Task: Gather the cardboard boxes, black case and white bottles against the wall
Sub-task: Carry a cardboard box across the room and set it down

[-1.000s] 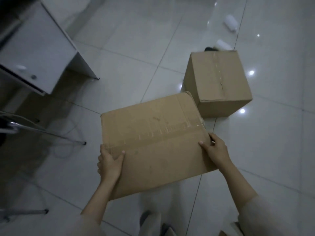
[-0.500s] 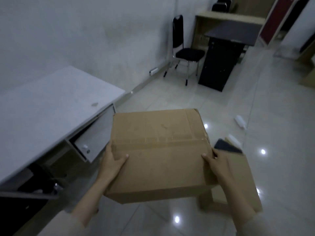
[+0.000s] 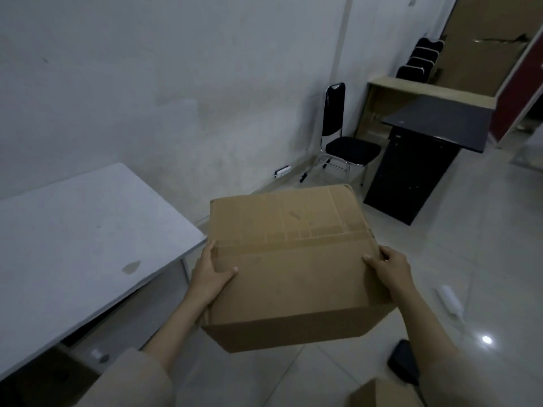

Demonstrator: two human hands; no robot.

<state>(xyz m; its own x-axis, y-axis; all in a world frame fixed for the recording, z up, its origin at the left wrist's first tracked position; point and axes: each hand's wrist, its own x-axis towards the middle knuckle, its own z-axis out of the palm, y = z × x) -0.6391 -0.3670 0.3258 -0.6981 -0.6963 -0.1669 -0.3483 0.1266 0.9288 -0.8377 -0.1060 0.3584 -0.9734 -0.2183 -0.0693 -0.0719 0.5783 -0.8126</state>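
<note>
Since a moment ago the big box [image 3: 293,259] has come up higher and nearer the wall [image 3: 147,83], and the view now looks more at the wall than at the floor. Both hands hold the box off the floor, in the middle of the frame. Left hand [image 3: 210,274] presses on the left side with the thumb on top, and right hand [image 3: 388,267] presses on the right side the same way, so each grip is closed on the box. I think the hands sit on both sides so the wide box stays flat and does not slip. A grey desk [image 3: 73,245] stands at the left, and the bare floor by the wall between it and the black chair [image 3: 340,136] looks like a good spot to set the box down. Low at the right, a white bottle [image 3: 449,299] lies on the floor, and a black case [image 3: 404,365] rests by a second box [image 3: 379,395] at the bottom edge. Those are yet to be gathered, so the job seems to be at its start.
</note>
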